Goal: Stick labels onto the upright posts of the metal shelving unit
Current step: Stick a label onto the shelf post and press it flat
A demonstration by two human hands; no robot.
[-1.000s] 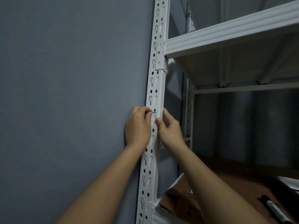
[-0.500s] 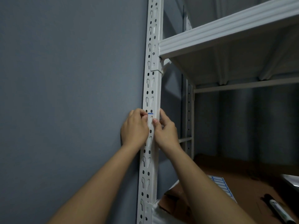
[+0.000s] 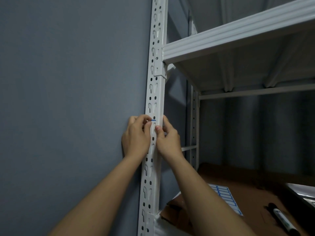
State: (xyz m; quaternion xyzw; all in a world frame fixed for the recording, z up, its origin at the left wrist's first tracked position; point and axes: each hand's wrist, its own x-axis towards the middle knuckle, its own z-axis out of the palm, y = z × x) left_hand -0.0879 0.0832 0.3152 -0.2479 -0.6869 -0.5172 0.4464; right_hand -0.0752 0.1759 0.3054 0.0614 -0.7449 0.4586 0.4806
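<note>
A white perforated upright post (image 3: 156,92) of the shelving unit runs top to bottom beside the wall. A white label with a blue edge (image 3: 153,124) lies on the post's front face at mid height. My left hand (image 3: 136,137) reaches in from the wall side and its fingertips pinch the label's upper left edge. My right hand (image 3: 167,138) grips the post's right edge while its thumb presses the label's right part against the metal. Most of the label is hidden under my fingers.
A grey wall (image 3: 68,99) is close on the left. A white shelf (image 3: 238,36) sticks out to the right above my hands. On the brown lower shelf lie a sheet of blue-edged labels (image 3: 226,198) and a black marker (image 3: 283,220). A rear post (image 3: 194,126) stands behind.
Both hands stay on the label at the same place on the post. The view has shifted a little, bringing the label sheet on the lower shelf into sight.
</note>
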